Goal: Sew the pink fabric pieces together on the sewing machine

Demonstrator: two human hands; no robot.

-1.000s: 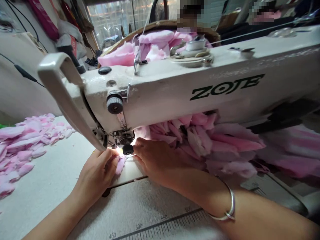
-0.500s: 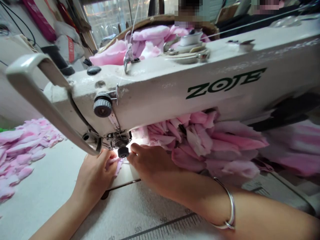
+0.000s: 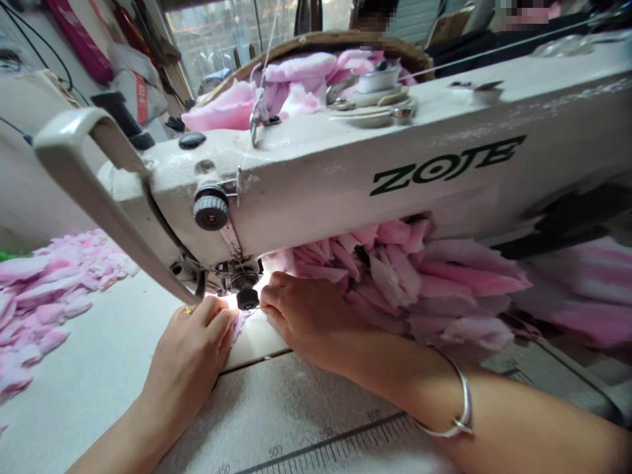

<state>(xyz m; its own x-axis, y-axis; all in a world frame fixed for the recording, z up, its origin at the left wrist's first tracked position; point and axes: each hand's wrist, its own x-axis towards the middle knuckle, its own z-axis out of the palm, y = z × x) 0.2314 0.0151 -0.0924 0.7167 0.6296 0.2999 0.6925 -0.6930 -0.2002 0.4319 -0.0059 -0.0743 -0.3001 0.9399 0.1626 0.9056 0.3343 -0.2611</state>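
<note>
Four green letters, ZOJE, mark the machine; the worktop scale reads 500, 550, 600. The hands are apart, flanking the black knob. Left hand: fingers curled, closed on pink cloth near the bed's front edge. Right hand: fingers bent together; I cannot tell whether they grip anything.

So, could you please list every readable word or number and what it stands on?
"ZOJE" on the sewing machine
"500" on the ruler
"550" on the ruler
"600" on the ruler, blurred
Ruler's other numbers: cut off or too blurred
Red label: too blurred
</note>
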